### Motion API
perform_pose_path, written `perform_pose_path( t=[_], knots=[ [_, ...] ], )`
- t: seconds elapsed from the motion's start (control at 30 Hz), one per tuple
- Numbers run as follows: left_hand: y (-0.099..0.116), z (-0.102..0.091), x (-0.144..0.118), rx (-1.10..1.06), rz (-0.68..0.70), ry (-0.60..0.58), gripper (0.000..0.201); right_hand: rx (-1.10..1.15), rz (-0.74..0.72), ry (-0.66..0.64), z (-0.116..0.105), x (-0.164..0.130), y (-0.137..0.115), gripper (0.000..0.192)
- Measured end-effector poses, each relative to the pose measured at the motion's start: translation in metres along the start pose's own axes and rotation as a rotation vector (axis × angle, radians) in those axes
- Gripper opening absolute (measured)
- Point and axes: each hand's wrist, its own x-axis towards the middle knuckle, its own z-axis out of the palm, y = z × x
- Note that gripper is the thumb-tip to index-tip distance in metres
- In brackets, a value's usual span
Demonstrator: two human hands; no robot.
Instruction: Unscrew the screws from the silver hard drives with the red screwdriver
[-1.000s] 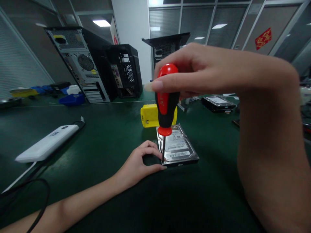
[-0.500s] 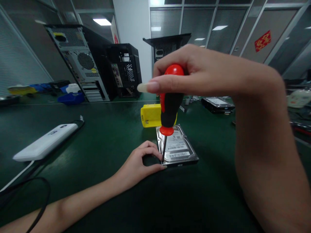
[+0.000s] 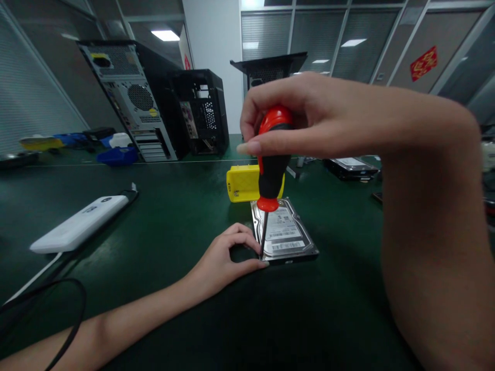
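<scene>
Honestly can't read a single word or number from where I'm standing, but there's print all over. The hard drive (image 3: pixel 306 240) has a big white label (image 3: pixel 284 224) with tiny blurry lines and a barcode, plus a barcode strip (image 3: pixel 288 246) below it, digits way too small. Dark marks on the yellow bin (image 3: pixel 244 181) too, no clue what they say. The white device (image 3: pixel 77 226) has a dark logo-ish thing on top, also mush. Far back, a tilted red sign (image 3: pixel 424 63) shows gold characters, kinda Chinese-looking, but I can't tell which ones.
</scene>
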Motion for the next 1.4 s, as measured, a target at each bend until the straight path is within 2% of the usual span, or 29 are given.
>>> perform_pose_path(
  t=[0.2, 0.4, 0.5, 0.6, 0.7, 0.9, 1.03, 1.13, 1.27, 1.4],
  knots=[
    [0.001, -0.002, 0.0, -0.011, -0.033, -0.009, 0.019, 0.255, 0.106, -0.063, -0.006, -0.005, -0.004, 0.025],
    [0.001, -0.001, 0.0, 0.044, 0.007, 0.011, 0.018, 0.183, -0.055, -0.047, -0.003, -0.003, -0.004, 0.028],
    [0.0, 0.0, -0.001, 0.066, 0.031, 0.045, 0.023, 0.151, -0.064, -0.057, -0.002, -0.003, -0.001, 0.025],
    [0.0, 0.0, 0.0, 0.083, 0.027, 0.068, 0.029, 0.288, -0.079, -0.058, -0.002, -0.004, 0.004, 0.033],
    [0.0, 0.0, 0.0, 0.066, -0.018, 0.024, 0.03, 0.384, -0.129, -0.06, -0.002, -0.005, 0.006, 0.04],
    [0.003, -0.002, 0.0, 0.048, -0.045, -0.054, 0.028, 0.217, -0.09, -0.008, 0.0, -0.001, -0.002, 0.029],
    [0.006, -0.003, 0.0, 0.071, -0.067, -0.097, 0.027, 0.121, -0.126, 0.05, 0.001, 0.002, -0.002, 0.034],
    [0.004, -0.003, 0.0, 0.076, -0.053, -0.091, 0.026, 0.137, -0.084, 0.059, 0.002, 0.003, 0.001, 0.038],
    [0.001, -0.001, 0.0, 0.065, -0.037, -0.095, 0.025, 0.203, 0.005, 0.006, 0.002, 0.004, 0.002, 0.037],
    [-0.002, -0.001, 0.001, 0.079, -0.019, -0.072, 0.024, 0.197, -0.034, 0.06, 0.005, 0.004, 0.002, 0.035]
  ],
)
